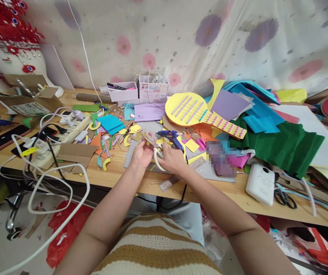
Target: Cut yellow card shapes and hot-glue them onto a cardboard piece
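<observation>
My right hand (173,157) grips a pair of scissors (158,159) by the pale handles, with the blades pointing up and left. Close by on the left, my left hand (142,153) has its fingers curled together near the blades. Whatever it pinches is too small to make out. Just beyond both hands lies a blue glue gun (172,138) on the cluttered work surface. Behind it rests a yellow paper guitar (184,109) with lilac strips on its body and pink marks along its neck.
Paper scraps and blue sheets (111,124) lie to the left, near a power strip (63,139) with tangled cables. On the right are dark green crepe paper (290,147), a white power bank (260,184) and black-handled scissors (285,198). A metal ruler (169,183) lies by the front edge.
</observation>
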Demonstrator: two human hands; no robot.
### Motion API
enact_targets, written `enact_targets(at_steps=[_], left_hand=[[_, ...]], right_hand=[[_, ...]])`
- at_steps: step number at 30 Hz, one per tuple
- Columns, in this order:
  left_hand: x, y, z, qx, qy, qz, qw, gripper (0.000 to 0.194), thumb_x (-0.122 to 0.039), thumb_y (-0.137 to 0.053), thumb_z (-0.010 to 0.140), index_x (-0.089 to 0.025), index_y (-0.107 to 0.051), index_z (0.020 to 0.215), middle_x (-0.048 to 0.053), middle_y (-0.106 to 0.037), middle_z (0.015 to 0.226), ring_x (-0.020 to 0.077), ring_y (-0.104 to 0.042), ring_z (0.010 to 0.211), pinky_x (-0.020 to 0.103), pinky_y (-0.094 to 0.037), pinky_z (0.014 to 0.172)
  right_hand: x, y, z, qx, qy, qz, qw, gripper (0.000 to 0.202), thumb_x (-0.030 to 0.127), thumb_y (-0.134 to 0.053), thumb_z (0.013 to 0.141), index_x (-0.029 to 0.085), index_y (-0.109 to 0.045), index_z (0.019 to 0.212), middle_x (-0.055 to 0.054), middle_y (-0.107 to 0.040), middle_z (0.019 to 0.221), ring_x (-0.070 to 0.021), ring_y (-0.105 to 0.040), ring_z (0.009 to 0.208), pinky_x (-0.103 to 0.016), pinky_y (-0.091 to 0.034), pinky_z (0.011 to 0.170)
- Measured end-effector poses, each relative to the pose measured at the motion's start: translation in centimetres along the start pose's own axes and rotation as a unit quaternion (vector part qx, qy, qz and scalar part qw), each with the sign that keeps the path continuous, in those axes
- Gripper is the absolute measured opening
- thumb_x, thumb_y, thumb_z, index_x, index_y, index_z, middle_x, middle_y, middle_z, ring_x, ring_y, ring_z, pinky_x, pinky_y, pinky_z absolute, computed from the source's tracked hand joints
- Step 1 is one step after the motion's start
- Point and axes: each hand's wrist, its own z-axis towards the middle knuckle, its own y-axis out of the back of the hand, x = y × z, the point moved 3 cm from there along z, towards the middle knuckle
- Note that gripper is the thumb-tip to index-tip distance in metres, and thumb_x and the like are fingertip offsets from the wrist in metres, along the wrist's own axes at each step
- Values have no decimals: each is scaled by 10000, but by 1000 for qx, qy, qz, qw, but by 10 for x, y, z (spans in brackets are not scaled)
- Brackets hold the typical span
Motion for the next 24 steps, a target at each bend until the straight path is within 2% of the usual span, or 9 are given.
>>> enact_targets(at_steps=[24], left_hand=[[2, 1, 1, 5, 14, -6, 1000, 303, -85, -380, 880, -175, -619, 1044, 62, -696, 980, 122, -664, 853, 295, -493, 881]], right_hand=[[-3, 3, 0, 13, -11, -9, 1000, 448, 526, -307, 848, 138, -450, 1022, -126, -676, 852, -251, -631, 789, -308, -396, 664]])
